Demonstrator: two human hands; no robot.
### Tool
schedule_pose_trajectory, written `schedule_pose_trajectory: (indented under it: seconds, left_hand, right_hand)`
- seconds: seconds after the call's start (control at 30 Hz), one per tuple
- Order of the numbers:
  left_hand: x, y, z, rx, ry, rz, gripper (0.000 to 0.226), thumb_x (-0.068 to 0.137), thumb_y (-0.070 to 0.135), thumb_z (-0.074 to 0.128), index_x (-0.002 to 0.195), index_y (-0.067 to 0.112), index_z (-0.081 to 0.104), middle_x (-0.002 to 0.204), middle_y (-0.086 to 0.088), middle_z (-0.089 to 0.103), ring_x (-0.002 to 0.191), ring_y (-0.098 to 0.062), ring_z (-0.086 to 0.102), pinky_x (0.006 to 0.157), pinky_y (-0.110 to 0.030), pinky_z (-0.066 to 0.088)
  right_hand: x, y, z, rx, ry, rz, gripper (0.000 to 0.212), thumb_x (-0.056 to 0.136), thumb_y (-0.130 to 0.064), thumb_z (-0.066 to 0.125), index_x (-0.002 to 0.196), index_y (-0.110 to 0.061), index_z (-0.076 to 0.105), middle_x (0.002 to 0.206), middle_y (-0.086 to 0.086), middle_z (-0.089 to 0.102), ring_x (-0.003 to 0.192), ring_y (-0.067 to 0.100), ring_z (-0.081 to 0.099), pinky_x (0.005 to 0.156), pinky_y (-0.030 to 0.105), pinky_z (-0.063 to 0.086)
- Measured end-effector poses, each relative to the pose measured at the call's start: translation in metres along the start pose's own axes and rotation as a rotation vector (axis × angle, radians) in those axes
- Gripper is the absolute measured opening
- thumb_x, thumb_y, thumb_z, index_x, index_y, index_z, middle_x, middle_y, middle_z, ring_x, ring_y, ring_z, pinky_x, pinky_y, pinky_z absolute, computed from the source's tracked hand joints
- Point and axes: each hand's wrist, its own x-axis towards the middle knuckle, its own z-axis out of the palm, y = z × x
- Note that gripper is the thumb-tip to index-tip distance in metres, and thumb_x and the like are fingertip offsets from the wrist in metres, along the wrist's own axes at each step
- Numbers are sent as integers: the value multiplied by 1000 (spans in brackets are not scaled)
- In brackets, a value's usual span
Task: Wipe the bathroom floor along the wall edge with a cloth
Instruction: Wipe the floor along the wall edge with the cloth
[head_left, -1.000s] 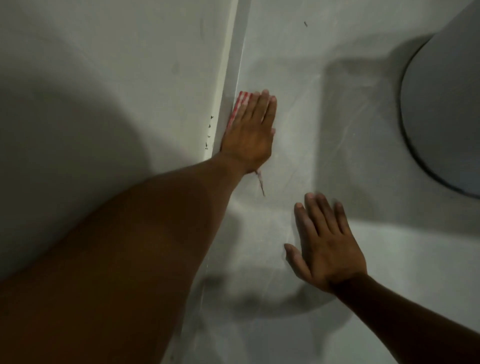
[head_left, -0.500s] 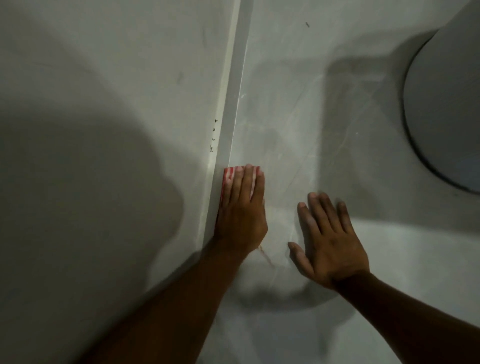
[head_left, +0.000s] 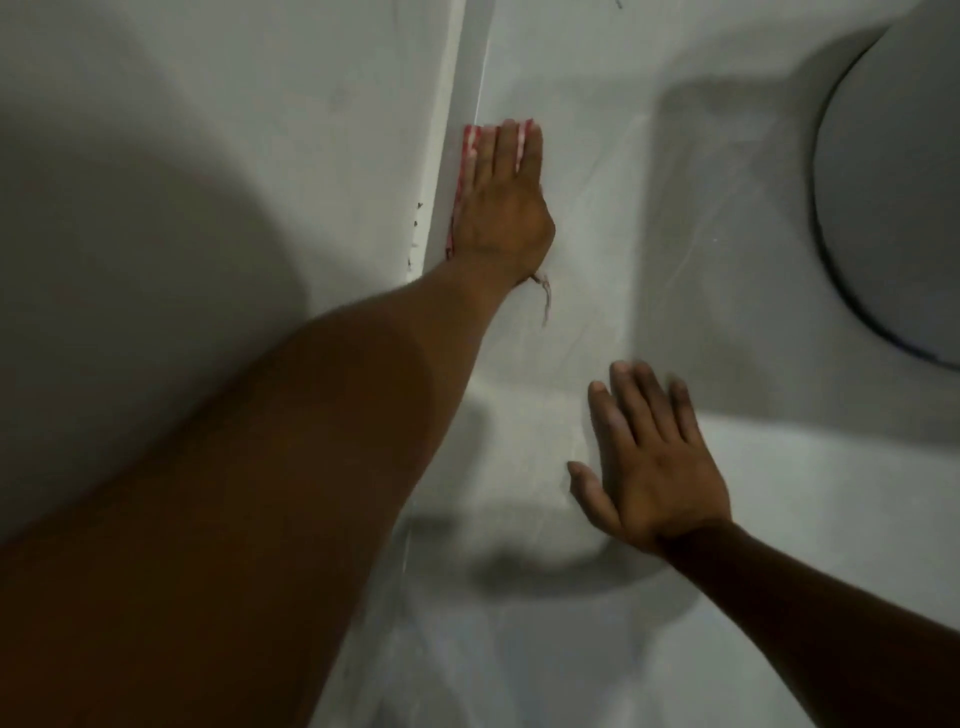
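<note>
2 bare hands on 1 pale floor (head_left: 597, 218), left hand (head_left: 501, 208) flat, fingers straight and together, pressing 1 red-and-white cloth (head_left: 469, 143) against the wall (head_left: 208, 156) edge, far left, right hand (head_left: 654, 467) flat on floor nearer, thumb spread, 1 round grey object (head_left: 893, 182) far right

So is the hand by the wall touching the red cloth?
Touching. The head view shows the left hand flat on the red cloth, which peeks out around it.

Pale floor (head_left: 597, 218) at its wall edge.
Our left hand (head_left: 506, 208) presses a red-striped cloth (head_left: 470, 139) against that edge; our right hand (head_left: 649, 467) lies flat nearby, a round grey base (head_left: 893, 182) beyond.
</note>
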Motion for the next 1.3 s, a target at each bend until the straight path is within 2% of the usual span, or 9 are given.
schedule_pose_trajectory:
  seconds: [0.17,0.3,0.4,0.67,0.77,0.9,1.03,1.13,1.3]
  left_hand:
    - [-188,4,4,-102,9,-55,67,99,17,42,163,8,24,170,-17,26,160,-40,13,130,-55,15]
    - [-352,18,-1,-110,-150,-154,60,101,13,47,160,8,34,168,-16,32,159,-40,19,125,-59,27]
    - [-323,8,2,-101,-191,-102,60,102,15,51,159,9,36,167,-17,34,158,-40,22,126,-59,25]
    - [-56,6,-13,-106,-54,-127,69,98,18,36,164,12,18,173,-18,16,161,-35,8,131,-44,0]
    - [-97,3,-10,-127,-27,-101,77,93,11,36,166,13,11,174,-17,9,161,-37,1,133,-44,1]
    - [-255,10,4,-176,27,-117,73,93,4,29,164,13,20,173,-14,18,162,-35,4,131,-49,17]
    - [-390,16,-3,-153,-98,-178,69,99,6,51,163,13,26,172,-13,22,162,-34,9,130,-51,22]
    - [-380,13,-7,-202,-117,-129,61,103,18,52,161,10,33,169,-17,28,160,-38,14,129,-54,22]
    - [-253,7,5,-181,77,-104,54,105,17,44,158,8,38,166,-20,35,157,-42,25,128,-52,25]
  right_hand:
    - [0,-1,-2,6,-18,5,88,91,-59,48,158,-5,32,167,23,24,158,37,13,127,55,3]
    - [-1,0,0,7,-16,-1,88,92,-60,44,159,-5,27,169,22,19,159,35,7,127,55,3]
    - [0,0,0,-5,-27,10,87,93,-61,41,160,-6,27,169,22,18,160,35,7,128,53,0]
    - [-1,1,2,-37,-7,3,86,95,-63,37,160,-8,26,169,21,20,160,34,8,128,52,1]
    - [-2,0,0,-22,1,5,87,93,-60,43,159,-6,30,168,22,22,159,36,12,128,55,4]
    - [0,0,-2,-15,-9,4,87,93,-61,42,158,-4,30,168,23,22,158,37,12,127,55,4]
    - [0,1,1,21,37,-19,87,91,-58,48,156,-2,33,166,26,25,156,41,16,127,55,1]
    - [-2,2,5,36,33,-21,88,91,-59,47,157,-4,30,166,26,23,157,41,14,126,54,-3]
    - [0,2,3,41,-1,-26,88,92,-60,42,158,-4,25,167,26,18,157,41,10,126,57,-2]
